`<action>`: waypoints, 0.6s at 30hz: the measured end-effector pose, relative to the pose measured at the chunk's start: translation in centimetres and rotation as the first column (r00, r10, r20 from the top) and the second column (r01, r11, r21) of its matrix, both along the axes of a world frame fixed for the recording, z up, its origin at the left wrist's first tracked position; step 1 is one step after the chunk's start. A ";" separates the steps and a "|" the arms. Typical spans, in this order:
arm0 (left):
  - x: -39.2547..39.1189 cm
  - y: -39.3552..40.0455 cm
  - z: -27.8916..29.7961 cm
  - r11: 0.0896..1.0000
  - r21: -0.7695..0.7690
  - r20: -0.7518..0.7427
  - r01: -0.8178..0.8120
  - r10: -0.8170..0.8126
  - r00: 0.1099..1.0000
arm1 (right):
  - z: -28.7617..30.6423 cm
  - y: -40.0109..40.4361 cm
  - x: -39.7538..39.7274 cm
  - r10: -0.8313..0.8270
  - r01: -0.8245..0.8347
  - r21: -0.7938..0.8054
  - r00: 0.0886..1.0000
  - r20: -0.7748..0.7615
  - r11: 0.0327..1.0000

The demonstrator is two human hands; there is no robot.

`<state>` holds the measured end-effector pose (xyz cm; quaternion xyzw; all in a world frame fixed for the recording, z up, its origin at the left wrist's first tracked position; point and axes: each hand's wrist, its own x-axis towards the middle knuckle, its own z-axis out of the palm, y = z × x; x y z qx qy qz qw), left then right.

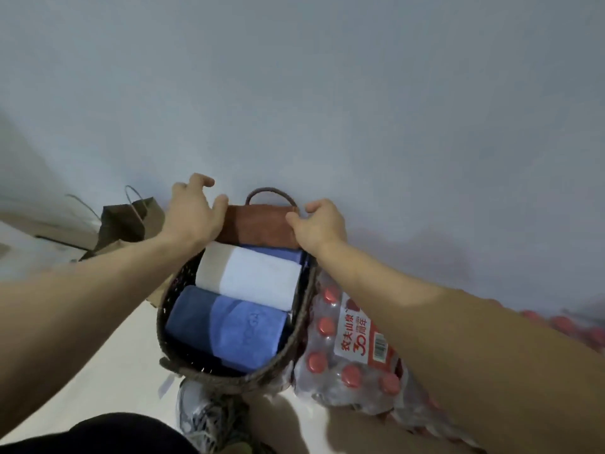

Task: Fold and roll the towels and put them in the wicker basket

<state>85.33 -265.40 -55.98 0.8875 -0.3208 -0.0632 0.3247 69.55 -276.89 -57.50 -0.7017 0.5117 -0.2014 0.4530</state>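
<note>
- Our left hand [191, 213] & right hand [319, 224]: fingers curled, each grip pinching an end of the brown towel [258, 229].
- Towel sits at far end of wicker basket [163, 309], behind white roll [252, 280] & blue roll [229, 326].
- We'd press it down evenly, both ends level, w/o disturbing neighbours.

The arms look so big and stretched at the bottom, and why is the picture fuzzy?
Head view: the wide-angle lens stretches the forearms near the edges; both hands, left hand and right hand, look small at the wicker basket. The light is dim and even, and the paper bag is blurred.
</note>
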 end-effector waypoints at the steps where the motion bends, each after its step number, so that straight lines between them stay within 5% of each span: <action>1: -0.4 0.3 -0.1 0.998 -0.026 0.102 0.058 -0.055 0.993 | 0.0 0.5 0.0 -0.004 0.002 -0.123 1.000 -0.019 0.992; 3: -1.8 0.7 -0.5 0.967 -0.038 0.224 0.253 -0.239 0.945 | -0.1 1.5 -0.5 0.080 -0.071 -0.422 0.997 0.003 0.904; 5: -3.1 0.9 -1.3 0.888 0.071 0.212 0.453 -0.458 0.864 | -0.1 2.1 -0.9 0.264 -0.294 -0.558 0.955 -0.136 0.776; 7: -3.4 0.9 -2.0 0.832 0.174 0.144 0.527 -0.551 0.822 | -0.3 2.4 -1.4 0.377 -0.459 -0.452 0.888 -0.263 0.765; 13: -3.0 -0.2 -2.4 0.742 0.364 0.142 0.563 -0.642 0.753 | -1.1 2.7 -2.7 0.346 -0.425 -0.337 0.899 -0.269 0.840; 18: -2.9 -0.9 -1.0 0.773 0.261 -0.010 0.578 -0.596 0.803 | -0.4 2.5 -3.1 0.361 -0.447 -0.312 0.884 -0.296 0.838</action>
